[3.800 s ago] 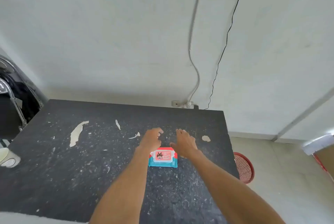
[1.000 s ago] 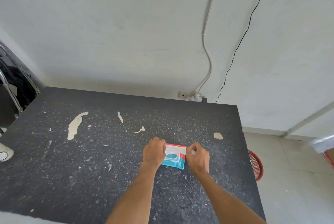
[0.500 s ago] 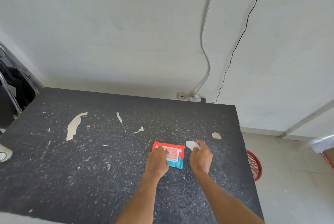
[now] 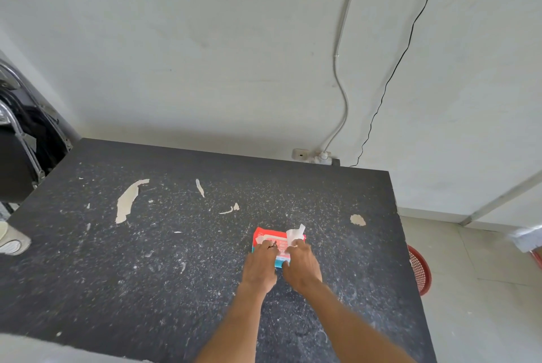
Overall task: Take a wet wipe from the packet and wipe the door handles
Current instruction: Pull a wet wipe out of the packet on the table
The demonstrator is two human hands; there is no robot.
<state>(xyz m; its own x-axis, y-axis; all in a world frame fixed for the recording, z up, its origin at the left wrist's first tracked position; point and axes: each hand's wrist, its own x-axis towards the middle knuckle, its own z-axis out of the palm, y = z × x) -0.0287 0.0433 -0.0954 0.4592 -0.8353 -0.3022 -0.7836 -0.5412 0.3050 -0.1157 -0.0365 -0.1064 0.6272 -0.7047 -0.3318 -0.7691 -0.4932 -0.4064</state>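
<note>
A red and teal wet wipe packet [image 4: 265,235] lies flat on the dark speckled table [image 4: 146,260], right of centre. My left hand [image 4: 261,267] presses down on the packet's near left part, fingers on its top. My right hand [image 4: 302,267] sits beside it on the packet's right part and pinches a white wipe [image 4: 295,234] that sticks up, crumpled, from the packet's top. The hands hide the near half of the packet. No door handle is in view.
The table stands against a white wall with a socket [image 4: 300,154] and hanging cables [image 4: 341,99] behind it. A red basket [image 4: 419,271] sits on the floor past the table's right edge. Dark metal-framed gear [image 4: 17,157] stands at the left.
My right hand has moved from the packet's right side back onto it, and a white piece now stands up from the packet. My left hand has stayed on the packet.
</note>
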